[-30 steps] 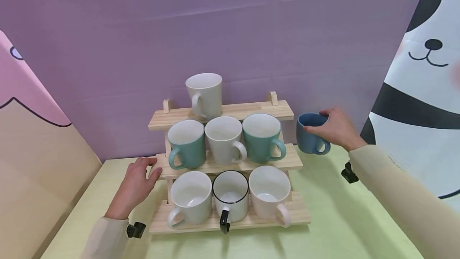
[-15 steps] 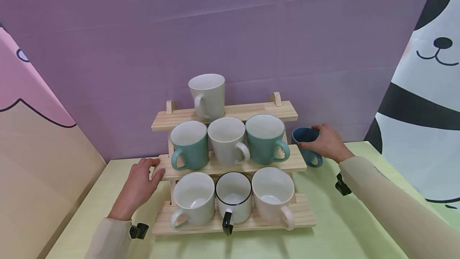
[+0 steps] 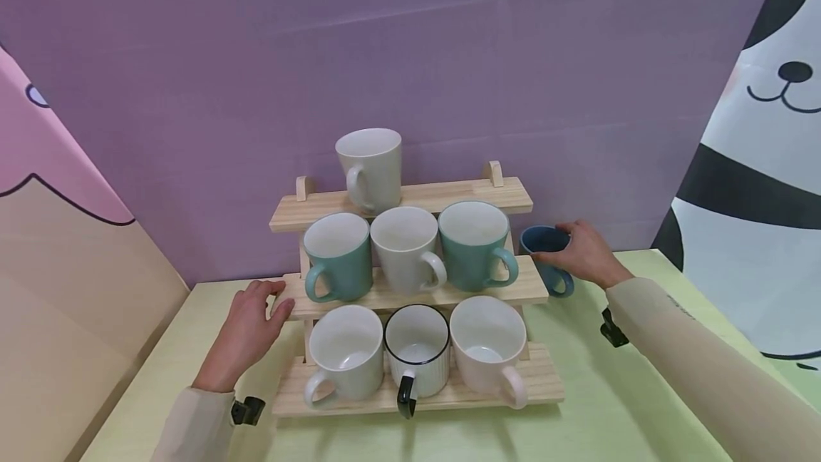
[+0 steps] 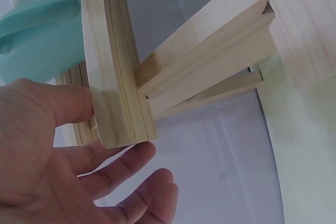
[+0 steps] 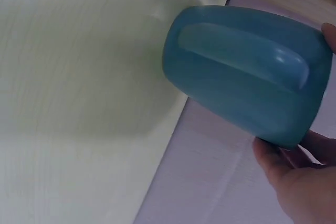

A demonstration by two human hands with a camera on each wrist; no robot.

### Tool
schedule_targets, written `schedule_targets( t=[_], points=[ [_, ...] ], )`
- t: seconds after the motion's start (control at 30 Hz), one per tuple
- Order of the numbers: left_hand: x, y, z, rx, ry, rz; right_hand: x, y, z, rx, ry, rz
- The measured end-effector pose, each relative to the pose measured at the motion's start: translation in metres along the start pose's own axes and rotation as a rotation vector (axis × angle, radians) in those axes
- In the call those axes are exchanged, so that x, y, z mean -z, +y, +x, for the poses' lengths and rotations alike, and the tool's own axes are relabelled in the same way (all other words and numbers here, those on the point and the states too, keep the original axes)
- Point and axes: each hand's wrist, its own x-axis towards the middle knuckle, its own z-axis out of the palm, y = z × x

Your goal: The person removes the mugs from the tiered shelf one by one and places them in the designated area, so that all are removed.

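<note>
A three-tier wooden rack [image 3: 410, 308] stands mid-table, bearing white, teal and pale pink mugs. My left hand [image 3: 246, 334] grips the left end of its middle board [image 4: 118, 77], thumb on one face and fingers at the other. To the right of the rack, my right hand [image 3: 586, 257] holds a blue mug [image 3: 555, 278] by its rim, upright, handle toward me. In the right wrist view the blue mug [image 5: 247, 74] has its base close to the tabletop; whether it touches, I cannot tell.
One white mug [image 3: 370, 171] is on the top board. Teal mugs [image 3: 338, 262] flank a white mug on the middle tier. Below sit a white mug, a black-rimmed mug [image 3: 420, 355] and a pinkish mug [image 3: 487, 348]. A purple backdrop [image 3: 410, 55] rises behind the table.
My right hand has lowered the blue mug toward the table beside the rack, then stayed nearly still for the last half second. The left hand keeps its place on the rack.
</note>
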Motion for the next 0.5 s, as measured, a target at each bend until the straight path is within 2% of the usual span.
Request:
schedule_targets(
  t=[0.1, 0.23, 0.4, 0.5],
  points=[
    [0.001, 0.001, 0.0, 0.003, -0.001, 0.003, 0.004, -0.002, -0.003, 0.015, -0.023, 0.008],
    [0.001, 0.002, 0.0, 0.007, -0.005, 0.008, 0.01, -0.009, -0.014, 0.054, -0.005, 0.033],
    [0.001, 0.002, 0.0, 0.001, -0.003, 0.005, 0.011, -0.025, -0.042, 0.24, 0.07, 0.088],
    [0.001, 0.002, -0.001, 0.001, -0.003, 0.007, 0.007, -0.034, -0.058, 0.347, 0.056, 0.131]
  ],
)
